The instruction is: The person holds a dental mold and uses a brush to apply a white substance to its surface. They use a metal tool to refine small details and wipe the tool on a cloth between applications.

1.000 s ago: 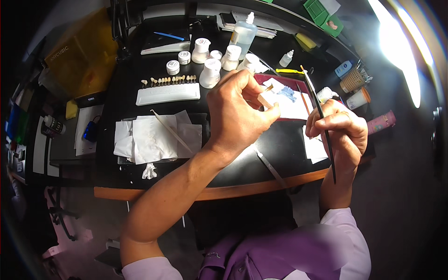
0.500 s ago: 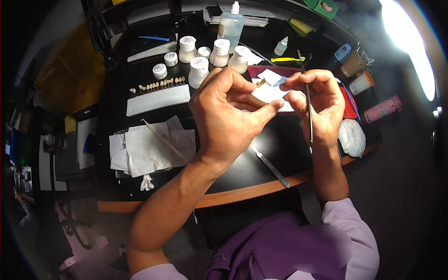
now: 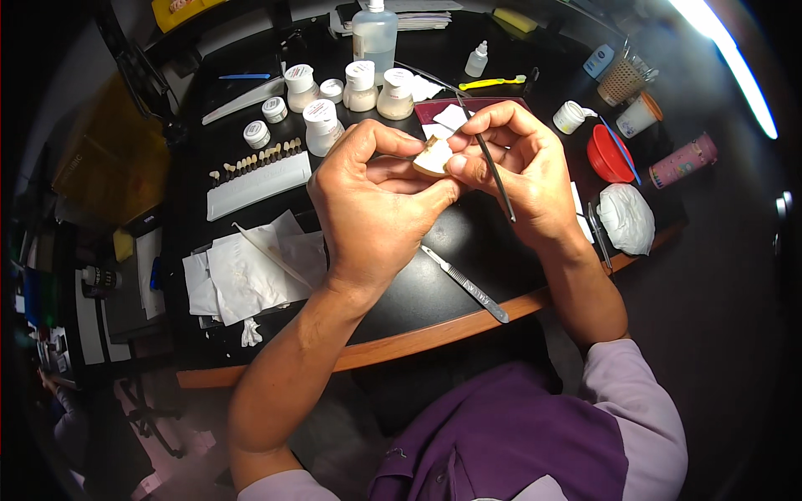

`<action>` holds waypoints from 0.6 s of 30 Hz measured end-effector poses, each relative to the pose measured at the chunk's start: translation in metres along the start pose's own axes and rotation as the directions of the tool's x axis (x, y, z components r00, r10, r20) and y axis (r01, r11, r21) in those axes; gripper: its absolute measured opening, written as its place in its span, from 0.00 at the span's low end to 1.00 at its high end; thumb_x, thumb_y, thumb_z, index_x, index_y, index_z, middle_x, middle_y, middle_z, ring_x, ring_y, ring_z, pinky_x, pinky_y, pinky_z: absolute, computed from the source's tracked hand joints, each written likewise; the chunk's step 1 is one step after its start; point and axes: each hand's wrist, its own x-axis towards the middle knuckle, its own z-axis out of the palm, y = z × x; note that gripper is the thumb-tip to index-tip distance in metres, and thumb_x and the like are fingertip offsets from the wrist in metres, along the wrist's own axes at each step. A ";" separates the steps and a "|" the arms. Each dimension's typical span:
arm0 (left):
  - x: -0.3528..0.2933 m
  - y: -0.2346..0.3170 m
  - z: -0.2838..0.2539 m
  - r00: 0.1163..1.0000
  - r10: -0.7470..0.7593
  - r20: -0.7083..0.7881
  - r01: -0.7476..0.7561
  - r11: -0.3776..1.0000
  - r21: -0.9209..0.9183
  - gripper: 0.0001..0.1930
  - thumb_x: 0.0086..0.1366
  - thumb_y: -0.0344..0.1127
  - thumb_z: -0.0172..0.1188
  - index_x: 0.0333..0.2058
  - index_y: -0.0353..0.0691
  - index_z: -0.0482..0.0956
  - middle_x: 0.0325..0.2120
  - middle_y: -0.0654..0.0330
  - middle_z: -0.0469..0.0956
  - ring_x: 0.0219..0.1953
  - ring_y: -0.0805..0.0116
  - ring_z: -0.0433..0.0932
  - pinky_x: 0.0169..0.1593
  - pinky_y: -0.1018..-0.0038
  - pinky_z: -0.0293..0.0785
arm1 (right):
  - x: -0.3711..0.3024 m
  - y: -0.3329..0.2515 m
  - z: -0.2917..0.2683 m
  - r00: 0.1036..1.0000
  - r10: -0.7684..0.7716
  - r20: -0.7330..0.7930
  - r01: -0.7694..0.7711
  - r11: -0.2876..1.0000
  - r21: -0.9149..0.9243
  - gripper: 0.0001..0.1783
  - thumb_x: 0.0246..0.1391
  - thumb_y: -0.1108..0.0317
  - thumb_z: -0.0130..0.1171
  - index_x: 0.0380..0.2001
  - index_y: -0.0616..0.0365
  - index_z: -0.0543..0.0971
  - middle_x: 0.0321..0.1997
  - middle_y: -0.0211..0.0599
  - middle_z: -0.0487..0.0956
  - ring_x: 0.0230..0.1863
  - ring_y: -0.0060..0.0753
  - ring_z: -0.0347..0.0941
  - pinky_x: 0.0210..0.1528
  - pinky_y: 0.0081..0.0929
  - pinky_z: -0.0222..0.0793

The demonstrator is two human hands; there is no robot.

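Observation:
A small cream dental model (image 3: 433, 159) with a brownish upper edge is pinched between the fingertips of my left hand (image 3: 376, 188). My right hand (image 3: 526, 171) is closed with a thin dark-handled brush (image 3: 499, 181) slanting across its fingers. The right thumb and fingertips meet the model's right side, so both hands are at it above the black table. Fingers hide part of the model. On the tabletop below lies a scalpel (image 3: 465, 284). Behind the hands is a dark red case (image 3: 430, 110) with white paper pieces on it.
Several white-lidded jars (image 3: 361, 88) and a large clear bottle (image 3: 373, 42) stand at the back. To the left are a tooth shade guide (image 3: 259, 185) and paper napkins (image 3: 251, 271). At right are a red bowl (image 3: 608, 156), a cup (image 3: 639, 114) and crumpled white wrap (image 3: 626, 219).
My right hand has come left, its fingertips now against the dental model, and the brush tilts more to the left. The model has turned into clearer view. The whole view has shifted slightly.

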 end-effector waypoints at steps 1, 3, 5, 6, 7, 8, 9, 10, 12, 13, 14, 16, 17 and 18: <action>-0.001 0.004 0.001 1.000 -0.023 0.015 0.023 1.000 -0.001 0.17 0.49 0.13 0.70 0.35 0.30 0.72 0.36 0.53 0.80 0.39 0.62 0.86 0.44 0.72 0.88 | -0.001 -0.001 -0.001 1.000 0.005 0.002 -0.005 1.000 0.016 0.19 0.51 0.79 0.71 0.44 0.65 0.75 0.43 0.44 0.80 0.49 0.32 0.80 0.51 0.29 0.81; 0.000 0.004 0.000 0.996 -0.075 0.050 0.075 0.997 0.001 0.18 0.52 0.14 0.70 0.38 0.30 0.71 0.39 0.51 0.78 0.40 0.61 0.86 0.45 0.72 0.87 | 0.002 0.000 -0.004 1.000 0.027 0.006 -0.027 0.999 0.047 0.18 0.52 0.79 0.70 0.45 0.65 0.75 0.43 0.44 0.80 0.50 0.33 0.81 0.52 0.29 0.81; 0.001 0.008 -0.002 0.982 -0.166 0.089 0.169 0.985 -0.023 0.18 0.57 0.14 0.68 0.42 0.29 0.70 0.45 0.46 0.76 0.42 0.61 0.85 0.48 0.71 0.87 | 0.007 0.004 -0.005 1.000 0.012 0.006 -0.013 0.999 0.039 0.17 0.54 0.79 0.69 0.45 0.66 0.75 0.43 0.45 0.81 0.50 0.33 0.81 0.52 0.30 0.81; 0.001 0.007 -0.002 0.986 -0.144 0.087 0.148 0.988 -0.038 0.18 0.57 0.14 0.68 0.42 0.29 0.70 0.46 0.46 0.75 0.43 0.61 0.85 0.48 0.71 0.87 | 0.008 0.006 -0.006 1.000 0.005 0.005 -0.005 0.999 0.033 0.17 0.54 0.79 0.68 0.45 0.66 0.75 0.43 0.46 0.81 0.50 0.34 0.81 0.53 0.30 0.81; 0.001 0.004 -0.002 0.989 -0.121 0.085 0.126 0.991 -0.053 0.17 0.57 0.14 0.68 0.42 0.29 0.70 0.48 0.45 0.75 0.43 0.61 0.85 0.48 0.71 0.86 | 0.007 0.008 -0.006 1.000 -0.013 -0.001 0.013 0.999 0.029 0.17 0.55 0.78 0.68 0.46 0.66 0.75 0.43 0.46 0.82 0.48 0.33 0.82 0.53 0.30 0.81; 0.001 0.003 -0.002 0.992 -0.096 0.081 0.101 0.993 -0.067 0.17 0.57 0.15 0.68 0.42 0.29 0.70 0.49 0.44 0.75 0.43 0.61 0.85 0.49 0.71 0.86 | 0.007 0.007 -0.006 1.000 -0.012 -0.009 0.012 0.999 0.034 0.17 0.55 0.78 0.68 0.46 0.66 0.75 0.43 0.45 0.82 0.48 0.32 0.82 0.53 0.30 0.81; 0.001 0.003 -0.001 0.993 -0.081 0.080 0.087 0.994 -0.067 0.16 0.58 0.15 0.67 0.42 0.29 0.71 0.50 0.43 0.74 0.44 0.61 0.84 0.49 0.71 0.86 | 0.007 0.006 -0.005 1.000 -0.011 -0.017 0.012 0.999 0.038 0.17 0.55 0.78 0.68 0.46 0.66 0.76 0.43 0.45 0.82 0.48 0.32 0.82 0.53 0.30 0.80; 0.002 0.004 -0.001 0.995 -0.066 0.079 0.072 0.995 -0.066 0.16 0.58 0.15 0.67 0.42 0.28 0.71 0.50 0.43 0.74 0.44 0.60 0.84 0.49 0.71 0.86 | 0.007 0.004 -0.005 1.000 -0.011 -0.025 0.012 0.999 0.043 0.17 0.55 0.78 0.68 0.46 0.66 0.76 0.42 0.45 0.82 0.48 0.31 0.82 0.53 0.30 0.80; 0.000 0.003 0.000 0.996 -0.054 0.071 0.058 0.996 -0.064 0.15 0.59 0.16 0.67 0.41 0.28 0.71 0.52 0.42 0.73 0.44 0.60 0.84 0.49 0.70 0.86 | 0.007 0.004 -0.007 1.000 -0.023 -0.021 0.023 0.999 0.022 0.17 0.55 0.78 0.69 0.47 0.66 0.77 0.42 0.44 0.83 0.48 0.31 0.82 0.53 0.29 0.80; 0.002 0.002 0.000 0.997 -0.050 0.066 0.055 0.996 -0.064 0.14 0.59 0.16 0.67 0.41 0.28 0.71 0.52 0.41 0.73 0.44 0.60 0.84 0.49 0.70 0.86 | 0.008 0.004 -0.008 0.999 -0.029 -0.019 0.029 1.000 0.012 0.17 0.55 0.77 0.69 0.47 0.66 0.77 0.42 0.44 0.83 0.48 0.30 0.82 0.53 0.29 0.79; 0.002 0.001 0.000 0.997 -0.051 0.064 0.055 0.996 -0.067 0.14 0.59 0.16 0.67 0.41 0.28 0.72 0.53 0.41 0.73 0.43 0.60 0.84 0.48 0.70 0.86 | 0.009 0.005 -0.008 0.999 -0.036 -0.016 0.036 0.999 0.011 0.16 0.55 0.78 0.68 0.47 0.66 0.78 0.42 0.45 0.84 0.47 0.30 0.82 0.53 0.28 0.79; 0.002 0.000 0.000 0.996 -0.064 0.067 0.068 0.996 -0.062 0.13 0.60 0.16 0.66 0.40 0.28 0.72 0.53 0.39 0.73 0.43 0.60 0.84 0.48 0.71 0.86 | 0.008 0.007 -0.009 0.999 -0.043 -0.006 0.043 0.999 0.021 0.16 0.55 0.78 0.68 0.46 0.67 0.78 0.43 0.44 0.84 0.47 0.30 0.82 0.53 0.29 0.79; 0.002 0.000 -0.001 0.996 -0.066 0.066 0.071 0.995 -0.068 0.12 0.60 0.16 0.66 0.40 0.27 0.72 0.53 0.39 0.73 0.43 0.60 0.84 0.48 0.71 0.86 | 0.008 0.007 -0.008 0.999 -0.043 -0.008 0.043 0.999 0.021 0.16 0.55 0.78 0.68 0.46 0.67 0.78 0.43 0.44 0.84 0.47 0.30 0.82 0.53 0.29 0.79; 0.002 0.000 -0.001 0.995 -0.069 0.066 0.073 0.995 -0.074 0.12 0.60 0.16 0.65 0.40 0.27 0.72 0.54 0.39 0.73 0.43 0.60 0.84 0.48 0.71 0.86 | 0.008 0.006 -0.007 0.999 -0.042 -0.010 0.042 0.999 0.022 0.16 0.55 0.78 0.68 0.46 0.67 0.78 0.43 0.44 0.84 0.47 0.30 0.82 0.53 0.29 0.79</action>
